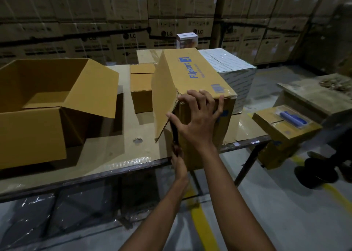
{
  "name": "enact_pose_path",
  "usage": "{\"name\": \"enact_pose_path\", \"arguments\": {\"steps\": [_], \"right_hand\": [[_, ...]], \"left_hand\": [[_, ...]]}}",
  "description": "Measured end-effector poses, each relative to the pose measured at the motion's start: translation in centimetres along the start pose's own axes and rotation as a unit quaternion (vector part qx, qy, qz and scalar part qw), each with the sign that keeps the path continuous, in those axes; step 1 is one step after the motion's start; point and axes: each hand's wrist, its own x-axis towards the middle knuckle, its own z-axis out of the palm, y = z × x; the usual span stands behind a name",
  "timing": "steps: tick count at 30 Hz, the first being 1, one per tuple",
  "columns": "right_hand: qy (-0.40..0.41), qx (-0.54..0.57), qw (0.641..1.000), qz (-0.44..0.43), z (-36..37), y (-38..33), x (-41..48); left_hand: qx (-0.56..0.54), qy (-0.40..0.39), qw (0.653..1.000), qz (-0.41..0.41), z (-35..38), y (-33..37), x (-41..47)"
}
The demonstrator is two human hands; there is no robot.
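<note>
The desk [118,155] is topped with cardboard sheet (film-wrapped at the near edge). Set on it: an open carton [38,129] at left, a small closed carton [141,90] at centre, and a Flipkart carton [190,73] and a white wrapped box [236,79] at right.

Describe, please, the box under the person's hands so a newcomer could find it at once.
On the cardboard-topped table, go to its right end. The tall brown cardboard box there has the right hand spread on its near face. Its brown neighbours are plain; it bears blue Flipkart lettering.

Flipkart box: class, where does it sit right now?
Head view: the Flipkart box stands right of centre on the table, right hand on it, between a small brown carton and a white wrapped box.
</note>
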Motion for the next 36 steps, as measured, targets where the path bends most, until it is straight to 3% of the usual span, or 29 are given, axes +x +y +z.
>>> {"name": "enact_pose_path", "arguments": {"steps": [3, 6, 9, 12, 16, 21, 26, 28, 30, 33, 36], "right_hand": [[0.018, 0.009, 1.0, -0.021, 0.4, -0.2, -0.2], [0.014, 0.003, 1.0, -0.02, 0.2, -0.7, -0.1], [0.02, -0.016, 0.99, 0.135, -0.4, -0.6, 0.6], [-0.027, 0.022, 0.968, 0.248, -0.8, 0.4, 1.3], [-0.062, 0.017, 0.968, 0.244, -1.0, 0.6, 1.2], [-0.007, 0.019, 0.976, 0.217, -1.1, 0.3, 0.3], [0.069, 0.103, 0.955, 0.268, -2.3, -0.5, 0.2], [0.123, 0.197, 0.917, 0.323, -3.0, 0.4, 0.4], [0.147, 0.308, 0.85, 0.402, -3.4, 1.8, 0.3], [0.102, 0.461, 0.716, 0.514, -2.1, 3.4, -2.2], [0.036, 0.53, 0.595, 0.603, 0.2, 3.0, -6.3]], "left_hand": [[0.091, 0.004, 0.995, 0.029, 0.4, -0.8, 0.3], [0.208, 0.066, 0.973, 0.071, 0.2, -2.8, 2.6], [0.277, 0.088, 0.951, 0.105, 0.8, 0.8, 0.4], [0.294, 0.092, 0.947, 0.089, 1.2, 2.4, -0.5], [0.296, 0.08, 0.948, 0.087, 1.5, 1.7, -0.9], [0.309, 0.068, 0.941, 0.116, 2.2, 1.4, -0.8], [0.34, 0.192, 0.901, 0.188, 2.1, 2.0, -2.9], [0.354, 0.24, 0.868, 0.252, 1.3, 3.3, -3.8], [0.388, 0.275, 0.817, 0.325, -0.2, 4.9, -4.2], [0.455, 0.316, 0.724, 0.411, -3.2, 6.8, -4.4], [0.515, 0.317, 0.658, 0.449, -7.2, 7.3, -4.4]]}}
